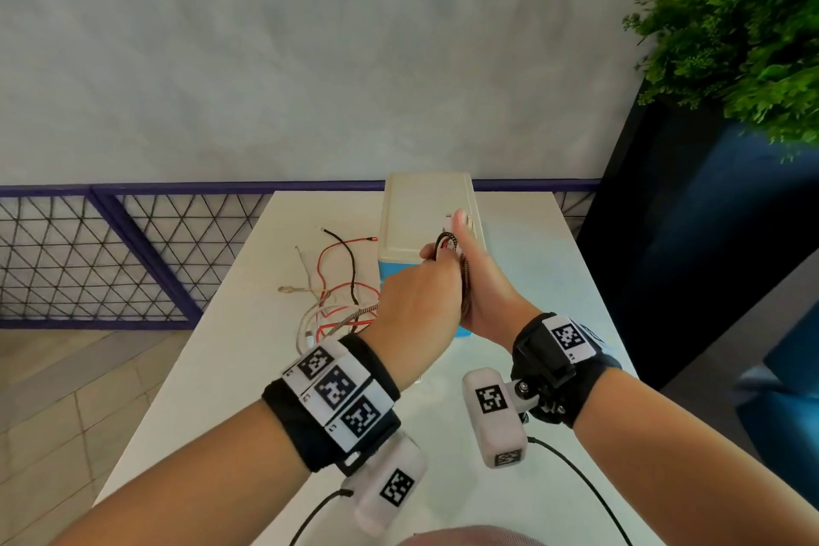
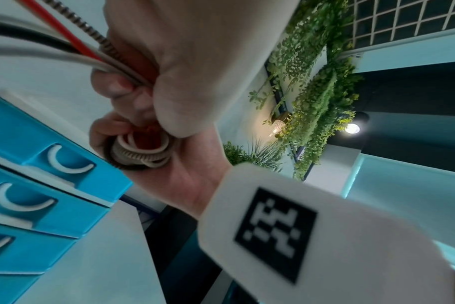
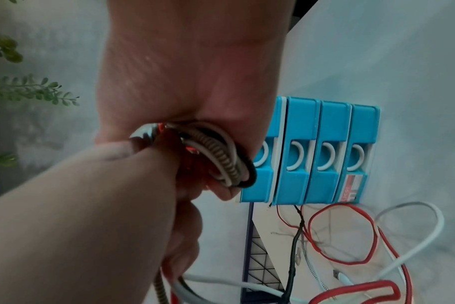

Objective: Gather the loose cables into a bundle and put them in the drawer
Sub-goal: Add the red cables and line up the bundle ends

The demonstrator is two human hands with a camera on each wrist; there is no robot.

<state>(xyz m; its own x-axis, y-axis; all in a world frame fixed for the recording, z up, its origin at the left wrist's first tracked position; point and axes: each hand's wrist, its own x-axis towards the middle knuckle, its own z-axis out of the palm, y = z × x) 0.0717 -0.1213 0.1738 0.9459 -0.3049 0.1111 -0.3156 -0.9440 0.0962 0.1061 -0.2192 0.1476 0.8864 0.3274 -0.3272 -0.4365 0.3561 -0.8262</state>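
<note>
Both hands raised over the white desk [image 1: 523, 279], in front of the blue drawer unit [image 3: 322, 152]. Right hand [image 1: 485, 293] curled around a coiled bundle of cables [image 3: 221, 156], thumb up. Left hand [image 1: 416, 306] gripping the trailing strands [image 2: 65, 41]. Remaining loose cables [image 1: 341, 279] spread on the desk, left of the unit.

In the head view the hands [image 1: 447, 288] hide most of the coiled cables [image 1: 447, 242] and drawer fronts.

My forearms are bare, each wrist wrapped in a black fabric band [image 1: 310, 421] carrying white square-coded marker tiles [image 1: 337, 389] and a rounded white camera pod [image 1: 492, 412] trailing a thin black lead [image 1: 580, 483].
</note>
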